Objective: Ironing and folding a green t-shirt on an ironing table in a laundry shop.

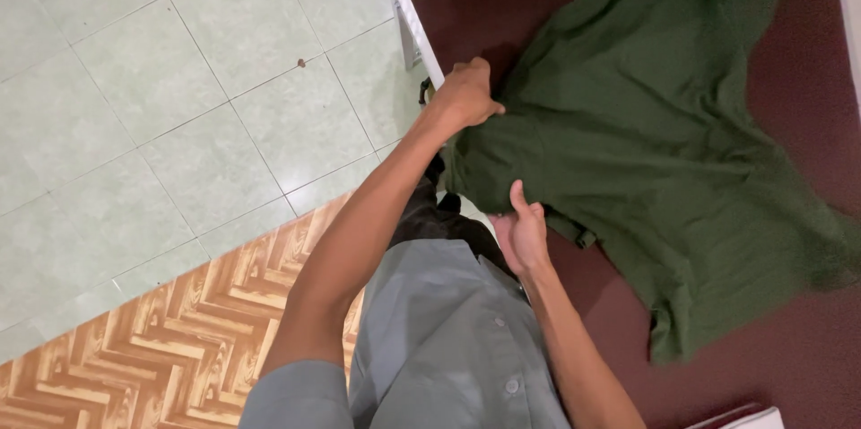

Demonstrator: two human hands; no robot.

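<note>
Maroon table (789,88), apparently metal-edged; tiled floor (134,106)

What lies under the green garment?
The green garment lies spread on a dark maroon table; both hands grip its near edge. Whatever the cloth covers is hidden.

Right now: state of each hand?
Left hand: closed, gripping the green garment at the table edge.
Right hand: closed, pinching the same garment's near edge.

left hand (466,93), right hand (522,234), gripping green garment (646,142)
</note>
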